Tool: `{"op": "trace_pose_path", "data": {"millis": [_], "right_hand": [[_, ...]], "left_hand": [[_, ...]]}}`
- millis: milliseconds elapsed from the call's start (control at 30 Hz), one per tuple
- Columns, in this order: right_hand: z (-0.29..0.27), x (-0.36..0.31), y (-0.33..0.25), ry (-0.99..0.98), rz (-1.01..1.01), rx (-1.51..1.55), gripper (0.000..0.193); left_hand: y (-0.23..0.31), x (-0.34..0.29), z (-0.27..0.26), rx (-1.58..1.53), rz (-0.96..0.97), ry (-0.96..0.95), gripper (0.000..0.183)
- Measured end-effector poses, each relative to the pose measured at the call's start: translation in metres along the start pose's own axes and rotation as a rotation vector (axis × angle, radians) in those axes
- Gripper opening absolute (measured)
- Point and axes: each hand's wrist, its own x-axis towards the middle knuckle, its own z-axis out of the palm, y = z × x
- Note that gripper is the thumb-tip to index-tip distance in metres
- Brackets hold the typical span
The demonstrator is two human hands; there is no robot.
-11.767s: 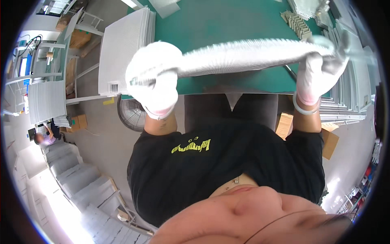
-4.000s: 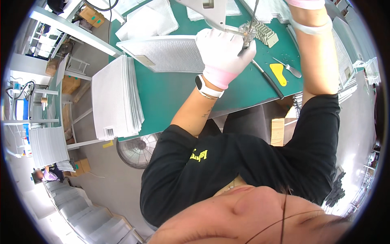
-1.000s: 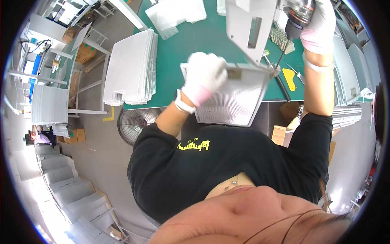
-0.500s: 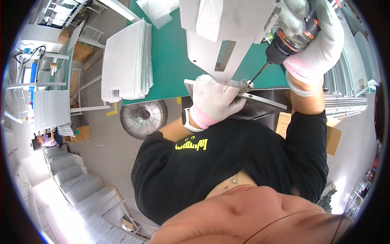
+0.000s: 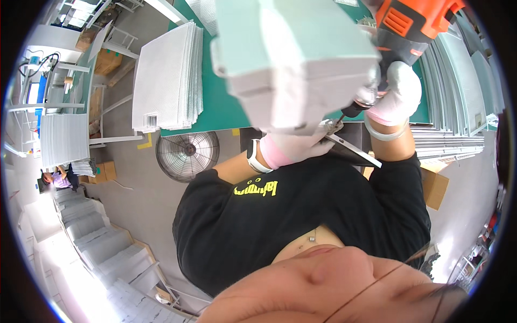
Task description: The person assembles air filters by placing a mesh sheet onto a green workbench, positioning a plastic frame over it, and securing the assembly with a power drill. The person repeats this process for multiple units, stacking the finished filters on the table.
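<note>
My right hand point(image 5: 399, 92), in a white glove, grips an orange and black power drill point(image 5: 412, 24) with its bit pointing down-left at the corner of a thin metal panel point(image 5: 353, 152). My left hand point(image 5: 293, 146), gloved and with a watch on the wrist, holds that panel's edge against my body. A large pale grey block point(image 5: 293, 59) fills the view above my left hand and hides part of it.
A stack of white mesh panels point(image 5: 168, 81) lies on the green table point(image 5: 218, 110) at the left. More stacked panels point(image 5: 458, 91) are on the right. A floor fan point(image 5: 187, 155) stands below the table edge. A person point(image 5: 56, 178) sits far left.
The drill has come down and closer to the camera, its bit now at the panel's corner. My left hand stays on the panel edge, which sits lower against my body.
</note>
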Motion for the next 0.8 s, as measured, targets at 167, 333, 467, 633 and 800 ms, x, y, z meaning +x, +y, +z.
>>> {"op": "trace_pose_path", "data": {"millis": [167, 333, 467, 633, 800], "right_hand": [[0.029, 0.028, -0.003, -0.06, 0.026, -0.062, 0.055], [0.009, 0.022, 0.011, -0.093, 0.056, 0.085, 0.061], [-0.003, 0.011, 0.022, -0.107, 0.068, 0.211, 0.066], [0.003, -0.006, 0.03, 0.062, 0.006, 0.224, 0.065], [-0.017, -0.003, 0.021, 0.247, -0.062, -0.143, 0.058]], "left_hand": [[0.0, -0.002, 0.002, -0.083, -0.025, -0.015, 0.032], [-0.011, -0.013, 0.016, -0.086, -0.035, 0.019, 0.027], [-0.01, -0.013, 0.017, -0.112, -0.025, 0.029, 0.028], [-0.01, -0.008, 0.011, -0.143, -0.009, 0.06, 0.03], [-0.008, 0.002, 0.008, -0.171, 0.015, 0.123, 0.031]]}}
